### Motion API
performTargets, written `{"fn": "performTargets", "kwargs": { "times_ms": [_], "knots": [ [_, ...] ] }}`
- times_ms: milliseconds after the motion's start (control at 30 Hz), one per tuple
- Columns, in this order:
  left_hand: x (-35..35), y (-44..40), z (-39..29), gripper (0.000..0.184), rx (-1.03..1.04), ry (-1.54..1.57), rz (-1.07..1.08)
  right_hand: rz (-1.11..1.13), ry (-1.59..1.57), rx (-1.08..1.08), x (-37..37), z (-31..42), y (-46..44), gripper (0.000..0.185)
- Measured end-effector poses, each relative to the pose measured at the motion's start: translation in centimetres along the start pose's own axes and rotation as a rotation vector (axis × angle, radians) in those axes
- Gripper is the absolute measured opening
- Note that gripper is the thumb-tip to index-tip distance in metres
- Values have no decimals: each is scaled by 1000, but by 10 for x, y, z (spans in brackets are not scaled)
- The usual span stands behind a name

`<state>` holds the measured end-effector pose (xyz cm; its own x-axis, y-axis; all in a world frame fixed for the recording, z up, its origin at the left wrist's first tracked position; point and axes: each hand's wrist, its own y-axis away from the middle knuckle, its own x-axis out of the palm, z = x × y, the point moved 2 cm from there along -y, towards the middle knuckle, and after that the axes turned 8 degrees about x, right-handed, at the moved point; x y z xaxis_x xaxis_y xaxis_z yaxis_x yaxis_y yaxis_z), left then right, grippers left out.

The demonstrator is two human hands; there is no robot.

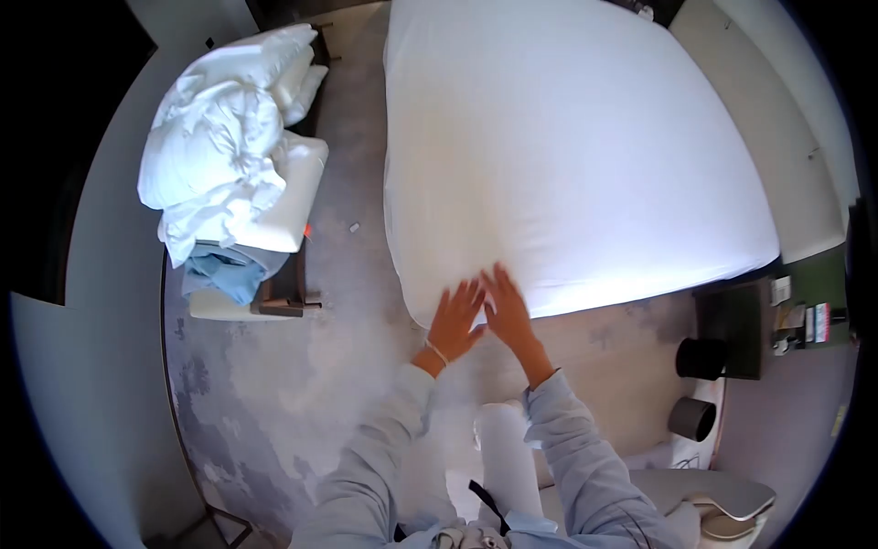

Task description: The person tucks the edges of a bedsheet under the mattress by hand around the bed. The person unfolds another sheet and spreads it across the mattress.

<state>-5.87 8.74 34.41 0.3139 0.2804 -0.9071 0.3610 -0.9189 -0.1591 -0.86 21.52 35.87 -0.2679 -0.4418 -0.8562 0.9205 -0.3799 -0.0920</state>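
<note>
A bed covered with a smooth white sheet point(576, 156) fills the middle and upper right. Both hands are at its near left corner, side by side and close together. My left hand point(456, 320) has its fingers spread and holds nothing. My right hand point(508, 311) also has its fingers apart, slightly blurred, with nothing in it. Whether the fingertips press on the sheet is hard to tell. The sheet's near edge runs just beyond my wrists.
White bedding point(215, 146) is piled on a bench at the left, with a blue cloth point(224, 274) below it. Two dark bins point(692, 418) and a nightstand point(732, 320) stand at the right. A small white item point(355, 227) lies on the floor.
</note>
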Motion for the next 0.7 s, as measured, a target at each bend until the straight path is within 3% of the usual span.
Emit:
{"fn": "performTargets", "kwargs": {
  "times_ms": [33,67,100,133,200,267,300,333,367,400,467,600,667,700],
  "knots": [
    [-7,13,-16,68,-36,89,7,80,-151,80,-2,8,9,44],
    [13,38,-24,65,-129,699,65,650,-171,393,-17,31,12,39],
    [-8,74,-50,61,-231,798,112,865,-514,277,6,44,45,36],
    [-28,109,-76,57,-339,891,150,887,-547,218,-37,91,58,37],
    [-84,167,-103,51,-400,1103,-24,862,-681,-6,-97,163,88,36],
    [-136,222,-118,48,-472,1763,-302,741,-726,-95,-121,195,116,33],
    [-199,236,-122,49,-624,1896,-206,746,-715,-98,-141,216,117,33],
    [-235,257,-123,49,-757,2036,-273,764,-731,-38,-168,242,114,31],
    [-244,283,-115,47,-720,1857,-268,784,-758,23,-185,262,115,29],
    [-287,289,-111,47,-897,1901,-295,778,-762,-1,-193,274,115,29],
    [-338,293,-91,49,-796,1855,-350,834,-608,41,-197,286,107,29],
    [-409,262,-47,48,-710,1689,-593,870,-757,-148,-200,316,72,30],
    [-424,231,-17,47,-606,1605,-753,939,-1212,99,-226,342,53,31],
    [-428,210,-5,46,-569,1585,-801,917,-1204,134,-240,348,41,32]
  ]
}}
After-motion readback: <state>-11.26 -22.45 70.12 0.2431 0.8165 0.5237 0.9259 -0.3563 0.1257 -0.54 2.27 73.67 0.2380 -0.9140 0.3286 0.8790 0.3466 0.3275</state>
